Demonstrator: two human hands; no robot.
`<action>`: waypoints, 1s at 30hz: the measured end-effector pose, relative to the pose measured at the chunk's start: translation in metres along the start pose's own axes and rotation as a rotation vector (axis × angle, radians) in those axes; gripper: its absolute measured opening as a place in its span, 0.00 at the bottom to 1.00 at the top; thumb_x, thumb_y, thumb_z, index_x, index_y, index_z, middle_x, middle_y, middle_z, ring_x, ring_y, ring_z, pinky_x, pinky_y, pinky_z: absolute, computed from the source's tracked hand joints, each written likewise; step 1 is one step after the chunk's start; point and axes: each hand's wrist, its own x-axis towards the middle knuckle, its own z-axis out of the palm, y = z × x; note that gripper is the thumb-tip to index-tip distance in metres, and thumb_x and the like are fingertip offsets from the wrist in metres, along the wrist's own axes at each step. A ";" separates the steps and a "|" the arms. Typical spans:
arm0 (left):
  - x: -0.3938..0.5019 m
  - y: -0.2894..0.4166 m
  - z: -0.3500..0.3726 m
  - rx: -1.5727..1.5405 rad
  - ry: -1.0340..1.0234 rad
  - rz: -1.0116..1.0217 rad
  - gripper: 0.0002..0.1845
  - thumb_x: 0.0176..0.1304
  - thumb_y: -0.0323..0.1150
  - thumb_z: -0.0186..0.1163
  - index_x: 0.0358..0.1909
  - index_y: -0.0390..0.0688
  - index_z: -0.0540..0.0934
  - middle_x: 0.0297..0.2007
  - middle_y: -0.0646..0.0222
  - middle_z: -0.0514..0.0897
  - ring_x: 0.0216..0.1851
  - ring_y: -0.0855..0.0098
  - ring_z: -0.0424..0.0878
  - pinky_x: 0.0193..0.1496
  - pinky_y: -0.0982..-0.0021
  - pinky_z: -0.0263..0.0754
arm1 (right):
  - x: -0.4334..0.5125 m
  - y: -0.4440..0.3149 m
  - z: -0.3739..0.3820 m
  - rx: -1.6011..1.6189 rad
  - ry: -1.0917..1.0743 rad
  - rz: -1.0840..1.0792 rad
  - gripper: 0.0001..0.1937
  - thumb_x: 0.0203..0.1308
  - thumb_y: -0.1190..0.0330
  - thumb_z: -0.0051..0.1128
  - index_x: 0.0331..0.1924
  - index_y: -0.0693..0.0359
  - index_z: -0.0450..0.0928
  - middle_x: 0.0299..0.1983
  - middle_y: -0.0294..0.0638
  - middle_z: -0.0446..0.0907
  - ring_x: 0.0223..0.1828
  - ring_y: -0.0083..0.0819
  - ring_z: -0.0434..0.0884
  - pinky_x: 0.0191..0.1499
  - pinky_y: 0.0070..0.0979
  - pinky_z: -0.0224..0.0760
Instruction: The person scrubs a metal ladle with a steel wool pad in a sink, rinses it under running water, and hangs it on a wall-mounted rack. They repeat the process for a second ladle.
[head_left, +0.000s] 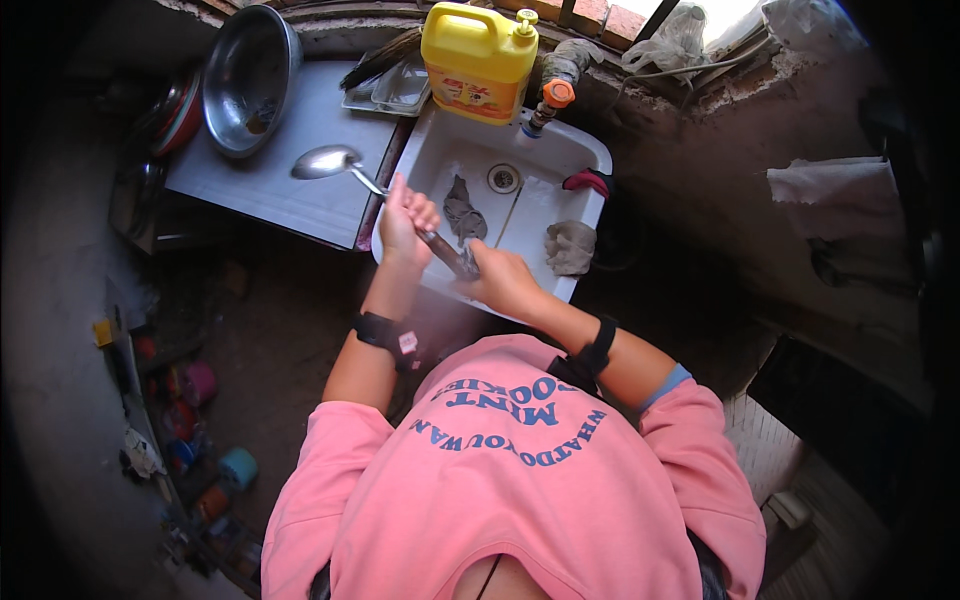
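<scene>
A large metal spoon or ladle (324, 161) with a long dark handle slants over the near left part of a white sink (442, 127). My left hand (407, 225) grips it where the metal neck meets the handle, with the bowl pointing left over the counter. At the handle's lower end is my right hand (502, 279), closed around it with a dark grey cloth (469, 260) partly hidden under the fingers. Another grey cloth (464, 210) lies in the basin beside the drain (503, 178). A light grey cloth (570, 248) hangs on the right rim, near a red and black cloth (587, 181).
A yellow jug (480, 64) stands behind the sink beside a tap with an orange handle (559, 93). On the left counter (300, 202) a steel basin (247, 82) leans near clear plastic trays (401, 86) and a brush. Colourful items lie on the floor at lower left.
</scene>
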 end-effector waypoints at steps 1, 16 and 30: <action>-0.005 -0.007 0.002 0.015 -0.054 -0.106 0.25 0.76 0.50 0.47 0.19 0.52 0.61 0.12 0.81 0.56 0.10 0.82 0.52 0.14 0.77 0.49 | 0.014 -0.002 -0.007 0.158 -0.050 -0.017 0.19 0.49 0.59 0.69 0.35 0.65 0.74 0.26 0.51 0.82 0.32 0.46 0.84 0.34 0.40 0.76; -0.001 0.004 0.007 -0.141 -0.390 -0.208 0.29 0.76 0.54 0.45 0.16 0.52 0.59 0.10 0.81 0.55 0.08 0.82 0.51 0.11 0.78 0.48 | 0.026 0.000 -0.042 0.887 -0.523 0.210 0.13 0.51 0.63 0.73 0.28 0.62 0.81 0.22 0.36 0.81 0.21 0.22 0.80 0.23 0.20 0.70; 0.006 0.003 0.000 -0.063 -0.300 -0.052 0.28 0.76 0.53 0.46 0.17 0.52 0.59 0.10 0.81 0.55 0.08 0.81 0.50 0.12 0.76 0.46 | 0.034 0.016 -0.026 0.713 -0.460 0.150 0.14 0.48 0.64 0.73 0.27 0.65 0.79 0.20 0.38 0.80 0.19 0.24 0.79 0.22 0.22 0.73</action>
